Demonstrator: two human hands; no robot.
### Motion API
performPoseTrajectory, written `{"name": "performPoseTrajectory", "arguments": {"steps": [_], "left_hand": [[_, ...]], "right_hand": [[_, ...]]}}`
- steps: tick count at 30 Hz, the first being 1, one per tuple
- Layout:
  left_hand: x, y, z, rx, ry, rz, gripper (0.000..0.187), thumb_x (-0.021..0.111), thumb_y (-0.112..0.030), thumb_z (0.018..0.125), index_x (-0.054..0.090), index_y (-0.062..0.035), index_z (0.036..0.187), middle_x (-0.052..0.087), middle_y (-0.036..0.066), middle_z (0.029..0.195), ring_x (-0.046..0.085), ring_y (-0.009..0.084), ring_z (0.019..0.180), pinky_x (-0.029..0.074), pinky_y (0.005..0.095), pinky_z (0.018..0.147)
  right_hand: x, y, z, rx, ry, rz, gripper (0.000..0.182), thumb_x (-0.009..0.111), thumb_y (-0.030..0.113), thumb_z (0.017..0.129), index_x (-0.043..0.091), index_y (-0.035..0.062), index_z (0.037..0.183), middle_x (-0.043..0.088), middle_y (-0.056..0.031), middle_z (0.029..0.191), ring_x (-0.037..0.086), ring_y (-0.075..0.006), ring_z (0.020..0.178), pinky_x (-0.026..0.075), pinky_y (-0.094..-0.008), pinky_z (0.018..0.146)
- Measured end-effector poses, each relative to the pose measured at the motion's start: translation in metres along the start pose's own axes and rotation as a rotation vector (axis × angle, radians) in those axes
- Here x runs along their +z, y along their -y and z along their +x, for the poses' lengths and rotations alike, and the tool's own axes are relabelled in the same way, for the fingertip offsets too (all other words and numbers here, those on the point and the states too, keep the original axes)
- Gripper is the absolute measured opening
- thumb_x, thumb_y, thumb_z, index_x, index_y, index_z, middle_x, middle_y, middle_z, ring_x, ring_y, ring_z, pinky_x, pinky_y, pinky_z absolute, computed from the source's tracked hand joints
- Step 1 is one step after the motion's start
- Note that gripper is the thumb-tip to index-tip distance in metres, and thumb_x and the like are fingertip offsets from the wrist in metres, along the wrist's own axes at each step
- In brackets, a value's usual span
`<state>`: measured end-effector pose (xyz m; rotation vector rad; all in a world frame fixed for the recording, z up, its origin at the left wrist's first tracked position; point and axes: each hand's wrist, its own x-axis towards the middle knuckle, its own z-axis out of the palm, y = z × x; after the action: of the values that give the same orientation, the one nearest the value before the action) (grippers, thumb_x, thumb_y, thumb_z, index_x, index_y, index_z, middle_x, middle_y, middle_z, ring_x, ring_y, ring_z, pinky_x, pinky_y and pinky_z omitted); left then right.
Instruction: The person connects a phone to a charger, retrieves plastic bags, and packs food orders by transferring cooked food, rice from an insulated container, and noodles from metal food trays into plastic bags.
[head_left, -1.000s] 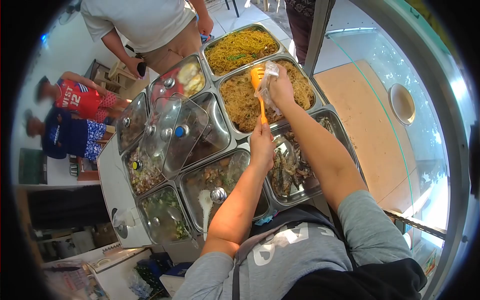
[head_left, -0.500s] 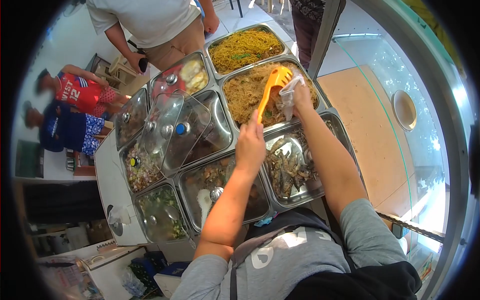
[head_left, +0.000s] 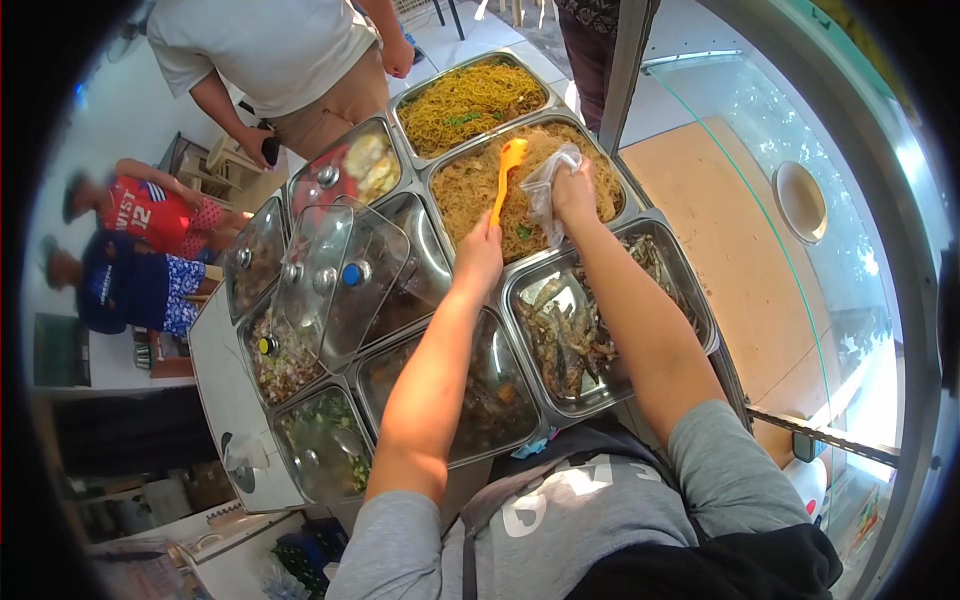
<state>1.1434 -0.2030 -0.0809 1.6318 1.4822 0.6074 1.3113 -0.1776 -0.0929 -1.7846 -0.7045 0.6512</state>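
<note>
My left hand (head_left: pixel 480 260) is closed on the handle of an orange spaghetti server (head_left: pixel 502 185). The server's head is over a steel tray of thin light-brown noodles (head_left: pixel 465 195). To the right of it, my right hand (head_left: pixel 574 195) grips a clear plastic bag (head_left: pixel 541 190) above the same tray; the bag hangs from the fingers, its contents hidden. Yellow noodles (head_left: pixel 470 105) fill the tray behind. Below my right forearm lies a tray of fried fish (head_left: pixel 565 345).
Clear lids (head_left: pixel 345 285) with knobs overlap on the trays at left; chopped food (head_left: pixel 285 370) shows under one. A person in a white shirt (head_left: pixel 265 60) stands across the counter, a dark object in hand. Two people (head_left: pixel 140 240) are at left. Glass panelling (head_left: pixel 790 200) curves along the right.
The spaghetti server has moved away from the bag, to the left, and its head has turned. The bag has shifted slightly left with my right hand. My view has shifted a little.
</note>
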Motion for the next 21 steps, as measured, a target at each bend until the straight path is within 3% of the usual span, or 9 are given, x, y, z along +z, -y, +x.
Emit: {"name": "performPoseTrajectory", "arguments": {"steps": [4,5,10,12,13,15,16,19,21], "left_hand": [[0.0,-0.004,-0.037,0.014,0.04,-0.124,0.039,0.042,-0.025,0.09,0.045,-0.0068,0.124,0.058,0.022,0.101,0.057,0.0313,0.094,0.043,0.035,0.077],[0.003,-0.005,-0.044,0.119,0.002,-0.13,0.038,0.041,-0.024,0.09,0.044,-0.0074,0.125,0.059,0.022,0.096,0.057,0.0338,0.09,0.044,0.0367,0.077],[-0.006,-0.027,-0.069,0.227,-0.119,0.191,0.038,0.042,-0.021,0.09,0.043,-0.0112,0.126,0.056,0.02,0.087,0.056,0.0383,0.081,0.045,0.0434,0.073],[-0.011,-0.033,-0.072,0.263,-0.159,0.22,0.038,0.042,-0.022,0.09,0.042,-0.0123,0.127,0.054,0.019,0.087,0.056,0.0377,0.079,0.045,0.0436,0.07],[-0.014,-0.037,-0.074,0.3,-0.193,0.251,0.039,0.042,-0.023,0.09,0.041,-0.0135,0.128,0.053,0.018,0.087,0.056,0.037,0.076,0.046,0.0439,0.068],[-0.018,-0.046,-0.08,0.3,-0.208,0.283,0.039,0.042,-0.023,0.09,0.04,-0.0143,0.128,0.052,0.017,0.087,0.057,0.0367,0.074,0.047,0.0438,0.065],[-0.019,-0.049,-0.082,0.309,-0.22,0.318,0.04,0.042,-0.023,0.09,0.038,-0.0151,0.129,0.051,0.017,0.086,0.057,0.0365,0.072,0.047,0.0437,0.063],[-0.016,-0.051,-0.085,0.282,-0.218,0.399,0.041,0.042,-0.023,0.09,0.037,-0.0157,0.13,0.05,0.016,0.086,0.057,0.0357,0.069,0.048,0.0435,0.06],[-0.012,-0.043,-0.085,0.268,-0.212,0.403,0.04,0.042,-0.023,0.09,0.038,-0.0153,0.13,0.05,0.016,0.086,0.057,0.0359,0.07,0.048,0.0434,0.061]], "right_hand": [[0.006,0.0,-0.004,0.041,-0.015,0.032,0.043,0.039,0.025,0.086,0.036,0.0034,0.123,0.047,-0.0257,0.117,0.047,-0.0383,0.107,0.035,-0.0399,0.091],[0.007,-0.001,-0.004,0.079,0.004,0.104,0.043,0.038,0.025,0.087,0.036,0.004,0.123,0.047,-0.0252,0.117,0.047,-0.0381,0.107,0.036,-0.0396,0.091],[0.021,-0.014,0.01,0.084,0.049,0.306,0.038,0.032,0.021,0.09,0.037,0.0055,0.124,0.049,-0.0213,0.117,0.05,-0.0352,0.105,0.037,-0.0378,0.09],[0.035,-0.026,0.022,-0.085,0.075,0.633,0.035,0.03,0.017,0.092,0.037,0.0069,0.124,0.051,-0.0164,0.113,0.053,-0.0291,0.1,0.041,-0.0359,0.087],[0.034,-0.019,0.019,-0.084,0.081,0.631,0.035,0.03,0.017,0.092,0.037,0.0069,0.124,0.051,-0.0164,0.113,0.053,-0.0291,0.1,0.041,-0.0359,0.087],[0.021,0.017,0.001,0.024,0.244,0.958,0.032,0.029,0.015,0.093,0.038,0.0075,0.123,0.052,-0.0126,0.11,0.055,-0.0231,0.095,0.046,-0.0343,0.081],[0.016,0.033,-0.01,0.095,0.196,1.001,0.029,0.034,0.019,0.092,0.043,0.0048,0.116,0.055,-0.012,0.101,0.057,-0.0222,0.087,0.049,-0.0337,0.073],[0.013,0.02,-0.006,0.216,0.376,1.105,0.026,0.038,0.021,0.09,0.048,0.0024,0.106,0.058,-0.0126,0.091,0.058,-0.0245,0.08,0.049,-0.036,0.07],[0.011,0.012,-0.01,0.286,0.361,1.071,0.02,0.041,0.016,0.086,0.05,0.0013,0.096,0.057,-0.0124,0.085,0.058,-0.0242,0.075,0.049,-0.0364,0.068]]}}
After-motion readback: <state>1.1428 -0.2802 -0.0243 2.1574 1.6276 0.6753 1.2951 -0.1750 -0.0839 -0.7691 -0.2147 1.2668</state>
